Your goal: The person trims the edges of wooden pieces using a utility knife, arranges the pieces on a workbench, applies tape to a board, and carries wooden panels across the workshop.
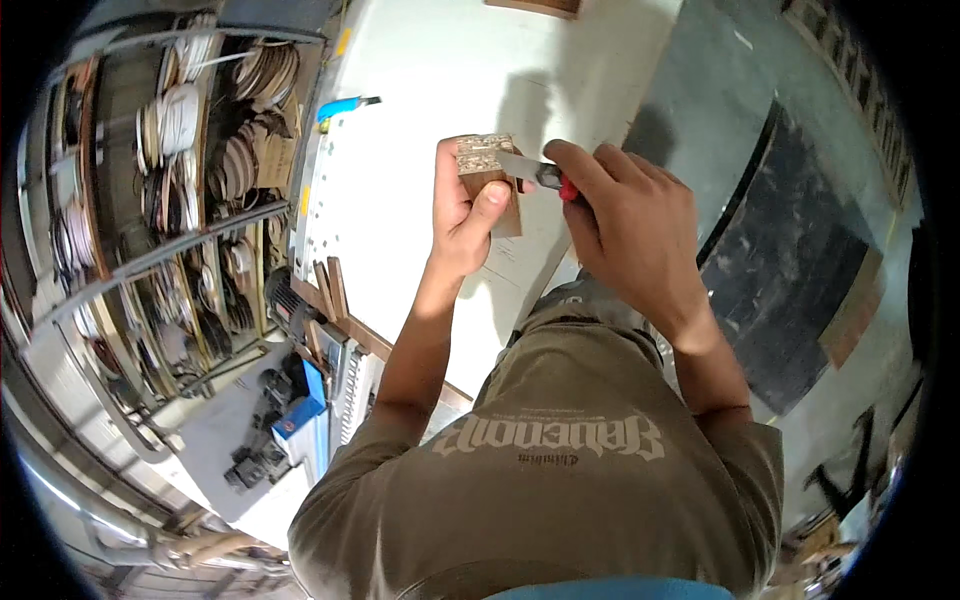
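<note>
My left hand (462, 222) is closed around a small chipboard block (484, 154) with brown wood-grain faces, its thumb pressed on the near face. The rough, speckled edge of the block points up and away from me. In my right hand (640, 225) is a knife (528, 169) with a red and black handle. Its blade points left, and the tip meets or overlaps the block's speckled edge; whether it is cutting in, I cannot tell. Both hands are above a white worktable (410, 60).
A blue-handled tool (345, 107) lies at the table's left side. Shelves (90, 160) full of rolled edging strips (180, 115) stand to the left. Wood strips (337, 288) and a blue machine part (302, 405) are lower left. On the right, a dark board (790, 270) lies on the floor.
</note>
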The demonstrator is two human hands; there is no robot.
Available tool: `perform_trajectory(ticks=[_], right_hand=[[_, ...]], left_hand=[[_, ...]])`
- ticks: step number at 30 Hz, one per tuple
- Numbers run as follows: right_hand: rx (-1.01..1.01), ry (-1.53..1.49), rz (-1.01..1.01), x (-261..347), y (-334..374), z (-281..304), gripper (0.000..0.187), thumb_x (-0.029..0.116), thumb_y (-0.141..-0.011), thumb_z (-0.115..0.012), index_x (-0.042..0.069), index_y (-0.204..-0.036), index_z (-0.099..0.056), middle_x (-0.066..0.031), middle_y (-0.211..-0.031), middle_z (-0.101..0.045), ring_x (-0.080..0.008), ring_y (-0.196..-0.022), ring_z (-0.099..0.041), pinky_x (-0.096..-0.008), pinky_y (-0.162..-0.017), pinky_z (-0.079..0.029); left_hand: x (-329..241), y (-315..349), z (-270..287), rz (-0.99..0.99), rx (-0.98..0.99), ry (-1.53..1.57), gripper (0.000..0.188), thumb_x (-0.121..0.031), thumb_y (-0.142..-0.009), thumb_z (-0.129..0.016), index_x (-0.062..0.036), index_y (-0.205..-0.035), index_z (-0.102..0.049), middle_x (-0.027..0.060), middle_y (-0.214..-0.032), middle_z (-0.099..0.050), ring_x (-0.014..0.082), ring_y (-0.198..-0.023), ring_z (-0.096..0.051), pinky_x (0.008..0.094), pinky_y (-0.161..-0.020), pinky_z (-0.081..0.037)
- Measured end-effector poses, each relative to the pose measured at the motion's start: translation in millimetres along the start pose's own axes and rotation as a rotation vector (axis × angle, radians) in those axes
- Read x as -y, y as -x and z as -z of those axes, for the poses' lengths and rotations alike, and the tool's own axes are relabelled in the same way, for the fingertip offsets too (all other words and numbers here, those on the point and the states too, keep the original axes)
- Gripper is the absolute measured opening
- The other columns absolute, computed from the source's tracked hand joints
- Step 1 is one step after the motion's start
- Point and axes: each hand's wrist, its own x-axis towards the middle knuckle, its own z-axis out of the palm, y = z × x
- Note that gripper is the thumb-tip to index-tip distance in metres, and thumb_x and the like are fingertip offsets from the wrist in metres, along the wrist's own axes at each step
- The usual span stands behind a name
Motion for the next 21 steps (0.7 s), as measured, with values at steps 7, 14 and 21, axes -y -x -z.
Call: perform_trajectory(ticks=[7, 14, 21], right_hand=[[0.044, 0.058, 0.345, 65.6, -35.0, -3.6, 0.03, 0.013, -0.082, -0.07, 0.017, -0.111, -0.065, -0.0044, -0.073, -0.061, -0.025, -0.064, -0.065, -0.0392, -0.055, -0.051], [0.135, -0.072, 0.509, 98.6, -49.1, -15.1, 0.034, 0.01, -0.082, -0.065, 0.017, -0.115, -0.064, -0.0046, -0.076, -0.064, -0.025, -0.065, -0.065, -0.0388, -0.056, -0.051], [0.204, -0.037, 0.622, 105.8, -64.9, -22.2, 0.036, 0.009, -0.081, -0.066, 0.018, -0.116, -0.064, -0.0045, -0.078, -0.064, -0.0252, -0.067, -0.066, -0.0379, -0.056, -0.051]], left_hand=[[-61.0, 35.0, 44.3, -0.262, -0.225, -0.41, 0.051, -0.035, -0.092, -0.07, 0.0032, -0.116, -0.046, 0.015, -0.091, -0.068, 0.0209, -0.074, -0.067, 0.0315, -0.068, -0.053], [-84.0, 57.9, 60.6, -0.513, -0.368, -0.74, 0.048, -0.032, -0.089, -0.073, -0.0005, -0.115, -0.048, 0.018, -0.098, -0.069, 0.0287, -0.075, -0.07, 0.0354, -0.066, -0.055], [-94.2, 72.0, 67.7, -0.467, -0.447, -0.874, 0.047, -0.031, -0.088, -0.073, -0.0009, -0.115, -0.048, 0.0182, -0.101, -0.068, 0.0306, -0.075, -0.07, 0.0364, -0.065, -0.055]])
